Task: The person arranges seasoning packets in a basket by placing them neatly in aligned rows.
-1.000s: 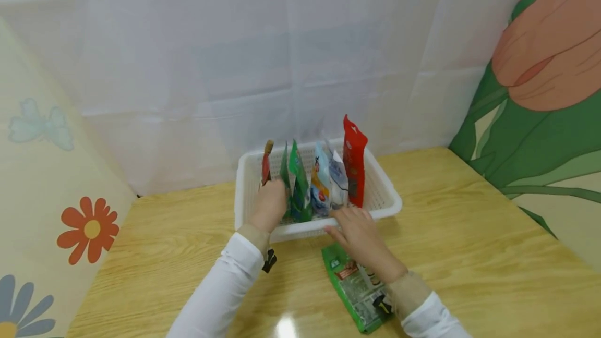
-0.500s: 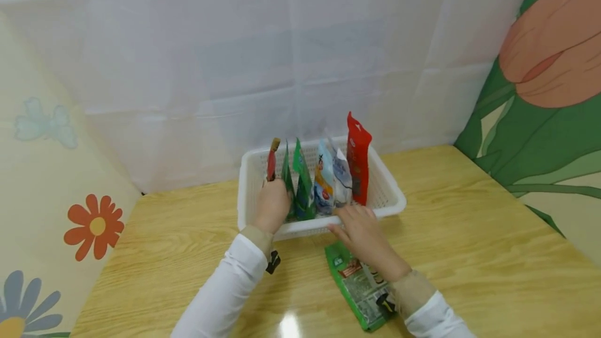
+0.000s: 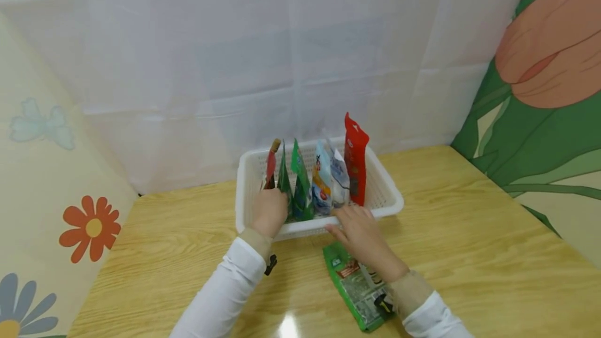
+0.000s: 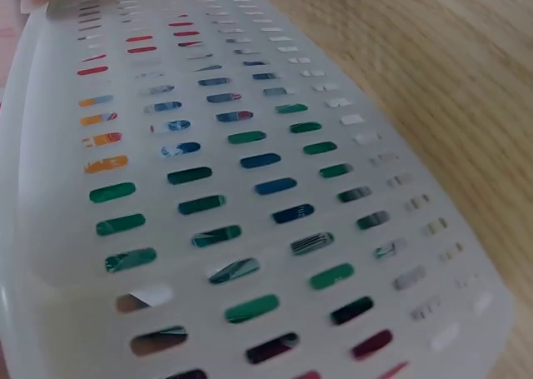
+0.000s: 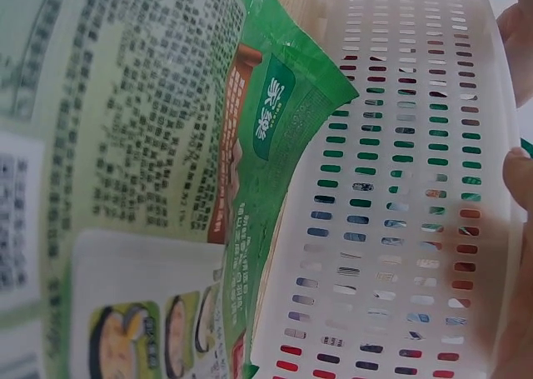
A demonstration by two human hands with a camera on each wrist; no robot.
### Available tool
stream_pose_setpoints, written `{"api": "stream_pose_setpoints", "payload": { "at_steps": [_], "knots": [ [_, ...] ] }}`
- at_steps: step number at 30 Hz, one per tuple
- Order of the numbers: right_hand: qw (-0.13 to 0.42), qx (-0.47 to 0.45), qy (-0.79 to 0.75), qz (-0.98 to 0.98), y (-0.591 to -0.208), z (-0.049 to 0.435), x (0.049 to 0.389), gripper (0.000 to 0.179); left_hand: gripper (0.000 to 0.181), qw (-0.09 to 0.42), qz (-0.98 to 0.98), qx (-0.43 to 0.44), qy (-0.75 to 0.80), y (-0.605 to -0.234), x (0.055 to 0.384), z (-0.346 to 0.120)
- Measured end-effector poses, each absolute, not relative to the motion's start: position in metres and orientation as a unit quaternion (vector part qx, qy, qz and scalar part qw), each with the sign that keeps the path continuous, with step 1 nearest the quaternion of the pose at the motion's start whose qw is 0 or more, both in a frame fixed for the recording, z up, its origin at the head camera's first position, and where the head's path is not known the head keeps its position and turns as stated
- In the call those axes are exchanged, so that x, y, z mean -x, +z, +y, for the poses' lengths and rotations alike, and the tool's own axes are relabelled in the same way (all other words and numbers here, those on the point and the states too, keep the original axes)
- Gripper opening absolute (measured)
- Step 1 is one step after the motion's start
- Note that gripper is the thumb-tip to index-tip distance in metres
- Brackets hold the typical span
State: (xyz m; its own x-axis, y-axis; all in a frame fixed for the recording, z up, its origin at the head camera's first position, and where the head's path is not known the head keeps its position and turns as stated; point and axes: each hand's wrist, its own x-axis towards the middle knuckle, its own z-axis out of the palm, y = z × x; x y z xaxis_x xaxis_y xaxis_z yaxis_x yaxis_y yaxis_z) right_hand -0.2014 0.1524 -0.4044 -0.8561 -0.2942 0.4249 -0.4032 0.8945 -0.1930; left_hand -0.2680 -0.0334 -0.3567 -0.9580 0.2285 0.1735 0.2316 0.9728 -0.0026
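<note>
In the head view, a white perforated basket point(image 3: 300, 229) holds a row of upright packets. My left hand point(image 3: 268, 213) reaches into its left end, between a red packet point(image 3: 271, 166) with a brown top and a dark green packet point(image 3: 284, 176). The fingertips are hidden, so what they hold cannot be made out. My right hand point(image 3: 361, 233) grips the basket's front rim, thumb outside and fingers over the edge; the thumb point(image 5: 518, 175) shows in the right wrist view. Below that hand, a green printed bag point(image 3: 352, 291) lies on the table.
Further right in the basket stand a bright green packet point(image 3: 302, 184), a blue-orange packet point(image 3: 322, 179), a white-blue packet point(image 3: 339, 179) and a tall red packet point(image 3: 356, 163). A white sheet point(image 3: 188, 67) hangs behind the wooden table point(image 3: 178, 244).
The left hand has sunk slightly lower in the basket. The brown-topped red packet leans more to the right at its top. The right hand stays on the rim.
</note>
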Motion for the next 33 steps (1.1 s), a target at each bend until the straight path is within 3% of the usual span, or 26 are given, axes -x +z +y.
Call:
{"api": "stream_pose_setpoints", "payload": {
  "at_steps": [2,9,16,28,33],
  "knots": [
    [0.197,-0.184,0.140,-0.953,-0.404,0.152,0.201,0.032,0.022,0.078,-0.991,0.103,-0.023,-0.357,0.268,-0.034],
    [0.198,-0.186,0.138,-0.952,-0.403,0.152,0.201,0.033,0.052,-0.012,-0.985,0.037,-0.166,-0.359,0.272,-0.040],
    [0.194,-0.182,0.139,-0.954,-0.402,0.154,0.201,0.032,0.040,-0.056,-0.974,0.093,-0.198,-0.356,0.271,-0.050],
    [0.194,-0.183,0.144,-0.953,-0.402,0.152,0.201,0.032,0.050,-0.078,-0.962,0.104,-0.242,-0.356,0.275,-0.059],
    [0.195,-0.185,0.142,-0.953,-0.403,0.152,0.200,0.032,0.041,-0.081,-0.960,0.101,-0.248,-0.355,0.277,-0.063]
  ]
}}
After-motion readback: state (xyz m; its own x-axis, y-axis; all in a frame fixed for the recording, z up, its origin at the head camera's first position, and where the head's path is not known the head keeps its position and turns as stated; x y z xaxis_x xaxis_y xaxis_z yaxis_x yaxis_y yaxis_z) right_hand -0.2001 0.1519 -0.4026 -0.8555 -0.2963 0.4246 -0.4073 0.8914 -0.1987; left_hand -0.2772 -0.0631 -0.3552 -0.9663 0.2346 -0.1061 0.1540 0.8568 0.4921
